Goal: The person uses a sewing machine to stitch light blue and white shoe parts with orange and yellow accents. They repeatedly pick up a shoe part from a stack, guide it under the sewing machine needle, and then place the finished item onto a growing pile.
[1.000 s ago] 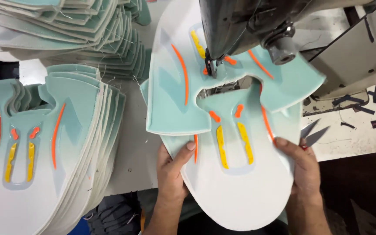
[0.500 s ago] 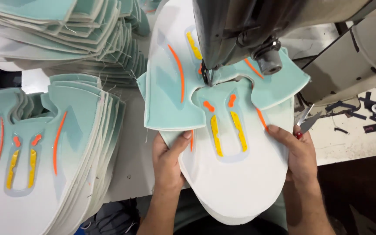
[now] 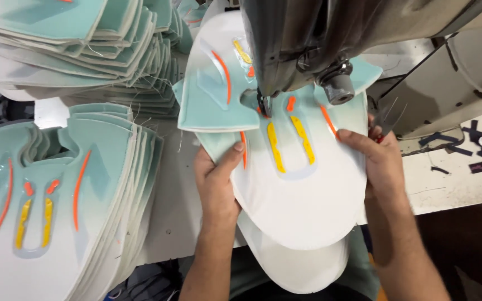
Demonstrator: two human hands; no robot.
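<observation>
a shoe-making workshop or factory sewing station. an industrial sewing machine (image 3: 330, 50) with a heavy grey metal head hangs over a pale worktop (image 3: 179, 212). tall stacks of identical cut shoe-upper panels (image 3: 57, 206), white and mint with orange and yellow strips, lie piled on the left, with more stacked behind (image 3: 85, 50). one such panel (image 3: 302, 184) sits under the needle. dark offcut scraps (image 3: 481, 150) and small thread snips (image 3: 386, 120) lie on the right.

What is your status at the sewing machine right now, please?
Left hand and right hand both gripping the shoe upper panel. Panel under the sewing machine head. Scissors beside right hand.
</observation>
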